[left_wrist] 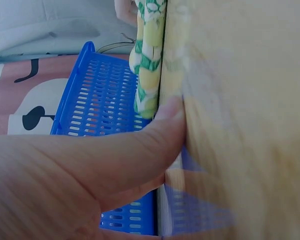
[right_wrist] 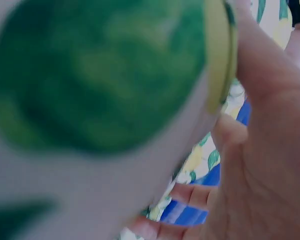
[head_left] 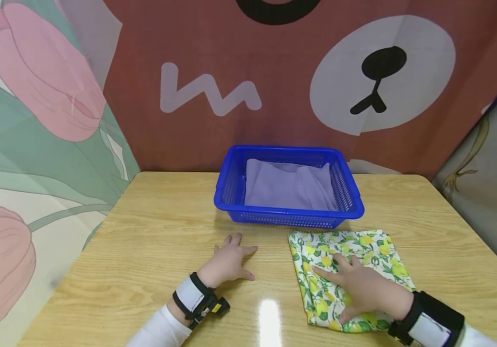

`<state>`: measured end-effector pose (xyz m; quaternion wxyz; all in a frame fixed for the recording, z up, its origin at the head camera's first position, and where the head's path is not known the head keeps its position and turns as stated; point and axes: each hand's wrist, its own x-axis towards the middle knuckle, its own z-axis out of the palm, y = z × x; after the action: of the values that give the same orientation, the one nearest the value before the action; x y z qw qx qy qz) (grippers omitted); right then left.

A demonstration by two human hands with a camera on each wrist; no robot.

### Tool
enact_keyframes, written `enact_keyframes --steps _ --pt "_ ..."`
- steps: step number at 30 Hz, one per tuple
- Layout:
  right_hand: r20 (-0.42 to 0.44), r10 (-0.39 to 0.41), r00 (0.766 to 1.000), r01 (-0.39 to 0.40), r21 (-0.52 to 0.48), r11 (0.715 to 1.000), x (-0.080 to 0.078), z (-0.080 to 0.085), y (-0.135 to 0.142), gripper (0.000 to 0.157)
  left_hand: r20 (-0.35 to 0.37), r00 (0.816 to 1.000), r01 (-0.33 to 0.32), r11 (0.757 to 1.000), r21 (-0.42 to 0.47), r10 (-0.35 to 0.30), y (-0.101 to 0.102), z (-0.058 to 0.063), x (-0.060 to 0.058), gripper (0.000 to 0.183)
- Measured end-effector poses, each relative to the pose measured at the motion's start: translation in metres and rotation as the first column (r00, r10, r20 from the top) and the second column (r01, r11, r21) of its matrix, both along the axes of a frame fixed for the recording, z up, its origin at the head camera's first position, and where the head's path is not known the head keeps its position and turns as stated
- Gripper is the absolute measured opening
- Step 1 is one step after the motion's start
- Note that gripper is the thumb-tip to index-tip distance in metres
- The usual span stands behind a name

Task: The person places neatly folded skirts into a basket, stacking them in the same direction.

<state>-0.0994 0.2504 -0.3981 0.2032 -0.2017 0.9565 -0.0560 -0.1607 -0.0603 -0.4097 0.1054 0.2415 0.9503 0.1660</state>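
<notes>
A folded cloth with a lemon and green-leaf print (head_left: 378,253) lies flat on the table, in front of the basket and to its right. My right hand (head_left: 363,289) rests on top of it with fingers spread. In the right wrist view the cloth (right_wrist: 105,80) fills much of the picture, very close and blurred. My left hand (head_left: 229,262) is on the tabletop left of the cloth, fingers spread and nothing held; its thumb (left_wrist: 160,135) touches the wood in the left wrist view.
Behind the hands stands a blue perforated plastic basket (head_left: 224,193) holding a folded lilac cloth (head_left: 287,185). It sits near the far edge of the light wooden table (head_left: 153,231). A printed fabric backdrop (head_left: 213,135) with a bear hangs behind.
</notes>
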Motion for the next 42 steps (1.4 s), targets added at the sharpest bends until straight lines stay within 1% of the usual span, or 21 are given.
enact_keyframes --steps 5,8,10,12,14,15,19,22,25,32,35,38,42 --pt "-0.024 0.014 1.0 -0.015 -0.007 1.0 -0.001 0.0 -0.025 0.106 0.001 1.0 0.005 1.0 0.003 -0.005 0.0 -0.002 -0.001 0.068" --pt "-0.065 0.037 0.997 -0.037 -0.001 0.999 -0.003 -0.002 -0.039 0.105 -0.053 0.999 -0.004 1.0 0.028 0.005 -0.003 -0.005 -0.004 0.063" --pt "-0.083 0.051 0.995 -0.05 0.009 0.999 -0.005 -0.003 -0.049 0.104 -0.12 0.992 -0.015 0.998 0.063 0.023 -0.007 -0.007 -0.008 0.053" --pt "-0.095 0.067 0.993 -0.065 0.022 0.998 -0.006 -0.004 -0.059 0.102 -0.183 0.982 -0.02 0.995 0.101 0.039 -0.011 -0.009 -0.013 0.033" --pt "-0.093 0.078 0.993 -0.076 0.025 0.997 -0.007 -0.003 -0.068 0.099 -0.217 0.975 -0.023 0.991 0.132 0.051 -0.014 -0.009 -0.017 0.017" --pt "-0.093 0.084 0.992 -0.082 0.026 0.996 -0.008 -0.003 -0.073 0.098 -0.226 0.973 -0.024 0.991 0.133 0.054 -0.014 -0.009 -0.018 0.015" --pt "-0.109 0.099 0.989 -0.096 0.03 0.995 -0.012 -0.001 -0.089 0.094 -0.216 0.973 -0.055 0.989 0.134 0.083 -0.012 -0.007 -0.019 0.023" --pt "-0.142 0.109 0.984 -0.105 0.033 0.994 -0.015 -0.002 -0.099 0.093 -0.198 0.973 -0.089 0.987 0.137 0.115 -0.011 -0.007 -0.019 0.028" --pt "-0.163 0.115 0.98 -0.112 0.029 0.993 -0.018 -0.003 -0.107 0.092 -0.18 0.975 -0.104 0.985 0.141 0.128 -0.011 -0.007 -0.02 0.031" --pt "-0.169 0.113 0.979 -0.107 0.041 0.993 -0.02 -0.002 -0.12 0.09 -0.156 0.983 -0.072 0.986 0.151 0.095 -0.012 -0.008 -0.021 0.032" --pt "-0.181 0.116 0.977 -0.111 0.036 0.993 -0.021 -0.001 -0.124 0.089 -0.153 0.985 -0.063 0.988 0.139 0.085 -0.012 -0.009 -0.021 0.031" --pt "-0.174 0.11 0.979 -0.111 0.008 0.994 -0.021 0.0 -0.125 0.085 -0.179 0.982 -0.042 0.994 0.104 0.06 -0.011 -0.009 -0.021 0.03" --pt "-0.175 0.084 0.981 -0.097 -0.07 0.993 -0.019 0.001 -0.115 0.075 -0.152 0.987 -0.045 0.996 0.076 0.056 -0.009 -0.009 -0.021 0.043"
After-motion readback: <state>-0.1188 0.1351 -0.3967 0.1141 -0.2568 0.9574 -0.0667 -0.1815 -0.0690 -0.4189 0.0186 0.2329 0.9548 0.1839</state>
